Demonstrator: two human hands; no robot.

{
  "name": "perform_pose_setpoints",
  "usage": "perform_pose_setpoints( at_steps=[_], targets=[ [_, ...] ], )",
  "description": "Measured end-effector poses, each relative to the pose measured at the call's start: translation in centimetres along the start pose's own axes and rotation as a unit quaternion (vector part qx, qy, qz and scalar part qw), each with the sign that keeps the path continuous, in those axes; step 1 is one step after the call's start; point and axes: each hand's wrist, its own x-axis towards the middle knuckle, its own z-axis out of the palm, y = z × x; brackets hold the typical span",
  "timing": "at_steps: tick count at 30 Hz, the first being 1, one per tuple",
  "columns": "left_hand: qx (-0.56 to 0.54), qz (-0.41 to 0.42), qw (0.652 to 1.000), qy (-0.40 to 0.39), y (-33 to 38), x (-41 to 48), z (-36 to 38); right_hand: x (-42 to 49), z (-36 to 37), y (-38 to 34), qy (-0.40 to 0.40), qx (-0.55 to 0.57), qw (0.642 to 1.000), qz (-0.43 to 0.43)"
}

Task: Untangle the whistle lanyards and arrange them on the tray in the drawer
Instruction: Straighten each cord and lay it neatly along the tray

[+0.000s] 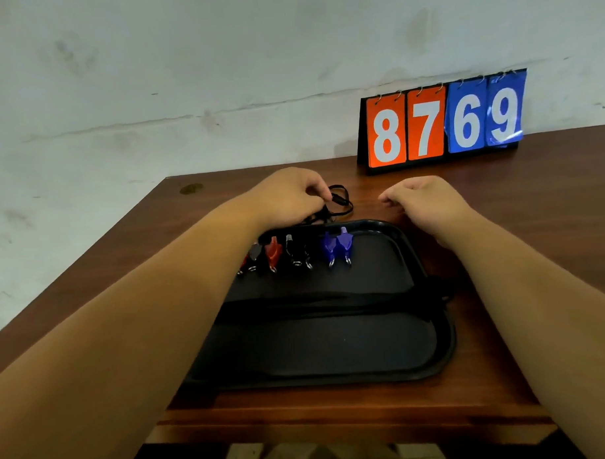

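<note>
A black tray (432,348) lies on the wooden table. Along its far end sit several whistles in a row: red ones (272,251), black ones (296,252) and two blue ones (337,245). Black cords run across the tray's middle (317,306). Just beyond the tray's far rim, my left hand (289,199) pinches a loop of black lanyard cord (341,202) that lies on the table. My right hand (427,204) hovers to the right of that loop with fingers curled, holding nothing. My left forearm hides the tray's left side.
A flip scoreboard (441,125) reading 8769 stands at the back right of the table (499,222) against a white wall. The table's left edge runs diagonally beside my left arm. Its front edge lies just below the tray.
</note>
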Motion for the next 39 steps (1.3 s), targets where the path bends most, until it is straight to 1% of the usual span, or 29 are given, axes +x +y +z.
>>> perform_pose_setpoints(
  at_steps=[2,4,6,8,10,12,13,15,18,21,24,26,29,33,35,37,39],
  targets=[
    [0.062,0.018,0.997,-0.03,0.6,1.7,0.8,0.8,0.0,0.5,0.001,0.014,1.0,0.011],
    [0.129,0.017,0.99,-0.063,0.9,3.2,1.6,1.2,-0.2,0.6,-0.003,0.014,1.0,0.012],
    [0.174,0.01,0.983,-0.062,1.0,4.5,2.5,1.2,-0.3,0.6,-0.017,0.009,1.0,0.008],
    [0.187,0.009,0.981,-0.049,0.9,5.1,3.1,1.0,-0.2,0.6,-0.024,0.005,1.0,0.002],
    [0.144,0.012,0.989,-0.04,0.8,5.3,3.1,0.8,-0.2,0.4,-0.018,0.004,1.0,-0.019],
    [0.043,0.014,0.999,-0.023,0.9,5.2,2.9,0.7,-0.2,0.5,-0.024,0.005,0.998,-0.053],
    [0.004,0.022,1.0,-0.011,1.0,5.0,2.7,0.6,-0.2,0.5,-0.042,0.004,0.997,-0.068],
    [-0.031,0.045,0.998,0.01,1.5,4.8,2.4,0.4,-0.1,0.5,-0.076,-0.002,0.993,-0.086],
    [-0.076,0.058,0.995,0.028,2.3,4.6,2.0,0.4,0.2,0.5,-0.069,0.012,0.993,-0.093],
    [-0.073,0.054,0.996,0.026,2.8,4.7,1.6,0.5,-0.1,0.3,-0.023,0.045,0.996,-0.075],
    [-0.044,0.047,0.997,0.038,2.7,4.7,1.1,1.4,-0.5,0.4,0.023,0.07,0.997,-0.023],
    [-0.037,0.039,0.997,0.05,2.2,4.8,0.8,2.0,-0.7,0.6,0.054,0.114,0.992,0.007],
    [-0.05,0.026,0.995,0.077,1.6,4.9,0.6,2.2,-1.1,0.8,0.091,0.166,0.981,0.028],
    [-0.085,0.018,0.989,0.118,1.4,5.1,0.4,2.2,-1.3,0.9,0.123,0.177,0.976,0.016],
    [-0.063,0.019,0.988,0.139,1.6,5.2,0.1,2.1,-1.5,0.8,0.136,0.176,0.975,0.007],
    [-0.04,0.017,0.983,0.178,1.5,5.6,-0.2,1.9,-1.8,0.7,0.145,0.161,0.976,-0.001],
    [-0.043,0.004,0.975,0.219,1.4,5.8,-0.6,1.9,-2.0,0.7,0.148,0.138,0.979,-0.004]
  ],
)
